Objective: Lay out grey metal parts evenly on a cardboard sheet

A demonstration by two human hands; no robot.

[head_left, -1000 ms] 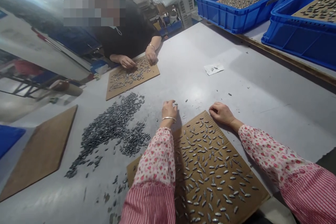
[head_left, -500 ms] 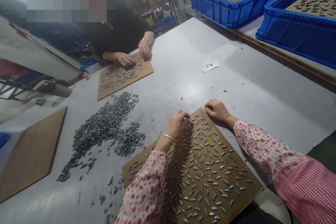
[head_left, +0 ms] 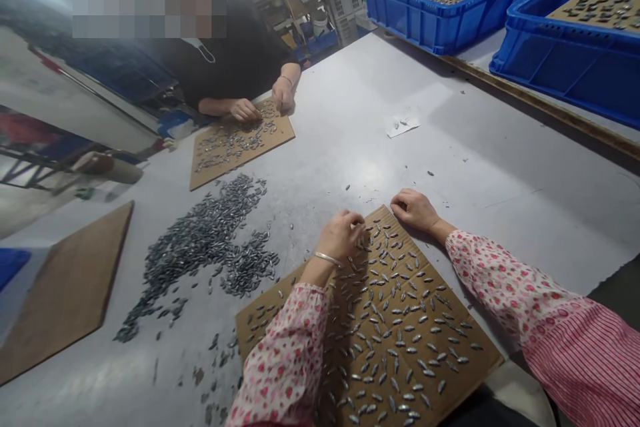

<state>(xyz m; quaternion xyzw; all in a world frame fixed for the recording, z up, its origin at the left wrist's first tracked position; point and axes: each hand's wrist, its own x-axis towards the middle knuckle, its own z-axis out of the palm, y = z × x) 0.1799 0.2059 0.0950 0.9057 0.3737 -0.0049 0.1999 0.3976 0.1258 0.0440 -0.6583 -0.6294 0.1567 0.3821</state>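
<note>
A brown cardboard sheet (head_left: 425,380) lies in front of me, spread with many small spindle-shaped grey metal pieces (head_left: 398,311). Over its far part is my left hand (head_left: 343,235), fingers bent and drawn together among the pieces; whether a piece is between the fingertips is hidden. My right hand (head_left: 414,209) rests on the table just beside the sheet's far corner, its fingers curled closed, and what they hold, if anything, cannot be seen. A heap of the same metal pieces (head_left: 200,240) lies on the table to the left.
Across the white table (head_left: 345,107), a co-worker's hands (head_left: 246,110) are over another piece-covered sheet (head_left: 280,135). A bare brown board (head_left: 70,287) lies at left. Blue crates (head_left: 407,20) with covered sheets stand back right. A paper scrap (head_left: 405,127) lies mid-table.
My left hand has shifted slightly right over the sheet, its fingers moving a little. My right hand stays at the corner. The whole view has drifted slightly.
</note>
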